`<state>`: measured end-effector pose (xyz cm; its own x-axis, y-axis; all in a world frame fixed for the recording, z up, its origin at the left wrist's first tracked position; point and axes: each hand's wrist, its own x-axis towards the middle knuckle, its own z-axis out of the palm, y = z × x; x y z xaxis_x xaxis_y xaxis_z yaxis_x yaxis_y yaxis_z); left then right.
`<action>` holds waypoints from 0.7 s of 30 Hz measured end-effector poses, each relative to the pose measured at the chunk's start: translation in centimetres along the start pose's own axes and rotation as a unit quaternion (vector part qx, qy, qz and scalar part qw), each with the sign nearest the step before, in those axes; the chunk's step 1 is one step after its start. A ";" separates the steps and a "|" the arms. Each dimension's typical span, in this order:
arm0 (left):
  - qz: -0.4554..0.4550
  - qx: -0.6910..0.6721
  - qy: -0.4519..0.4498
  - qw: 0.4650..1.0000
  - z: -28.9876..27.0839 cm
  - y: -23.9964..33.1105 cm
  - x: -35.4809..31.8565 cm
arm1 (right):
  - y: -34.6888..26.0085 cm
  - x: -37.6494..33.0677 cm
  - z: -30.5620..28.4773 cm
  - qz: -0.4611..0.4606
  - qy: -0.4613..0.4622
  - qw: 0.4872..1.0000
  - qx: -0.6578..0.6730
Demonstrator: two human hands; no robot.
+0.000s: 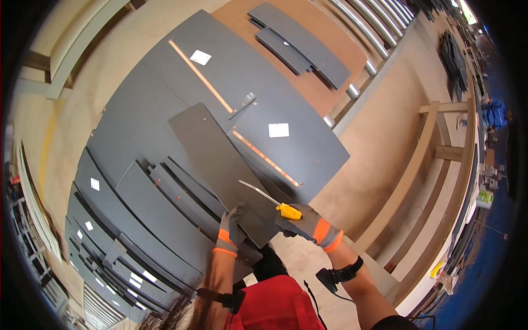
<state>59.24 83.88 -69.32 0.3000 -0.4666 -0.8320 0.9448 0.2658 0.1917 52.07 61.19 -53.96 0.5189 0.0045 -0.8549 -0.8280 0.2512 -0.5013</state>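
A long, narrow dark grey board (212,148) lies slanted in front of me, its near end between my hands. My left hand (234,223), in a grey glove with an orange cuff, is closed on the board's left edge near that end. In my right hand (305,224), gloved the same way, is a yellow-handled screwdriver (289,211). Its thin metal shaft points up and left over the board, and the tip looks slightly bent. The right fingers are partly hidden beside the board's right edge; whether they also touch it, I cannot tell.
Large grey panels (278,157) with white labels and copper-coloured strips lie beneath. Several stacked panels (146,190) spread to the left. Beyond are a brown board (330,52) bearing grey pieces, and metal rollers (360,27). A wooden frame (404,184) stands at right.
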 end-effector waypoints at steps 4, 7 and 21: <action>0.042 -0.015 0.006 0.999 0.3 -1.5 1.1 | -0.1 0.8 0.1 0.031 0.046 0.998 -0.021; 0.050 -0.026 0.020 0.998 0.5 -2.0 1.1 | 0.4 1.5 -0.8 0.088 0.080 0.991 -0.064; -0.072 0.737 0.153 0.654 6.1 6.0 -0.5 | 1.6 3.5 -8.5 0.120 0.179 0.975 -0.054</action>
<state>65.52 80.56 -64.58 0.3665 -0.1455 -0.9190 0.1288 -0.9703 0.2050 50.77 53.38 -58.87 0.2155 -0.2928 -0.9316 -0.9442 0.1808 -0.2752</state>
